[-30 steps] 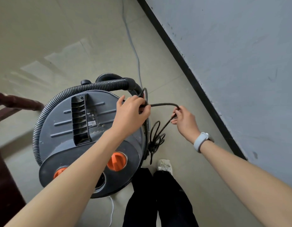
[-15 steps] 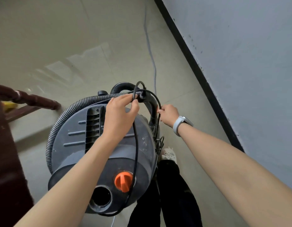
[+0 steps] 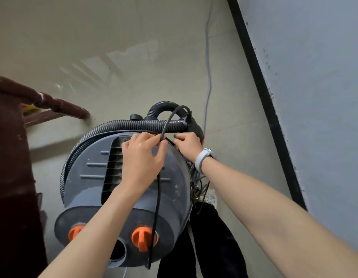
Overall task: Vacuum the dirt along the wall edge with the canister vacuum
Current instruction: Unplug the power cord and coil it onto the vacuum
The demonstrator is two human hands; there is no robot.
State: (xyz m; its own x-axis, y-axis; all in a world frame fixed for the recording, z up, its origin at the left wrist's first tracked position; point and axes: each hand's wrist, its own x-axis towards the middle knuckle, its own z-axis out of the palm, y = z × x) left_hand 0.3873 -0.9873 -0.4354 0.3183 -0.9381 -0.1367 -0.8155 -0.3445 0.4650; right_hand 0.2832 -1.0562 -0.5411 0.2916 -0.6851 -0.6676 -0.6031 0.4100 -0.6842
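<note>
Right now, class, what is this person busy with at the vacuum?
A person leans over a round grey canister vacuum on the floor beside the wall. The left hand pinches the thin black power cord that runs across the lid; the right hand grips it at the rim. The ribbed grey hose lies coiled around the top. No vacuuming yet.

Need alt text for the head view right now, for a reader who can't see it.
Both hands work a black power cord on top of a grey canister vacuum: the left hand pinches it, the right hand grips it near the ribbed hose. A grey wall with black baseboard runs along the right.
</note>
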